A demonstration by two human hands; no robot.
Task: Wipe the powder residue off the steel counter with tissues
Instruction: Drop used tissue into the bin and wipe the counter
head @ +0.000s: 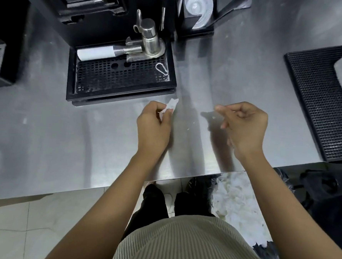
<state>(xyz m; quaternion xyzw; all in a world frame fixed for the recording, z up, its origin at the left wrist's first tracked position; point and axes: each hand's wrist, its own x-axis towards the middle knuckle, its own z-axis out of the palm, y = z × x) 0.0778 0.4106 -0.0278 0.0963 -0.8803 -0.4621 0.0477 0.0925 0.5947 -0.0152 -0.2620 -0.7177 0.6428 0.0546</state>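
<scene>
My left hand (154, 124) pinches a small crumpled white tissue (170, 106) just above the steel counter (85, 134), close to the front right corner of a black drip tray (121, 80). My right hand (242, 127) hovers to the right of it with fingers loosely curled and nothing in them. A few pale specks of residue (188, 128) lie on the counter between the two hands.
The drip tray carries a steel tamper, a portafilter and a metal clip. A black rubber mat (315, 110) with a white device sits at the right. A lid holder (195, 8) stands at the back. Below the counter edge, a black bin bag (235, 205) holds white tissues.
</scene>
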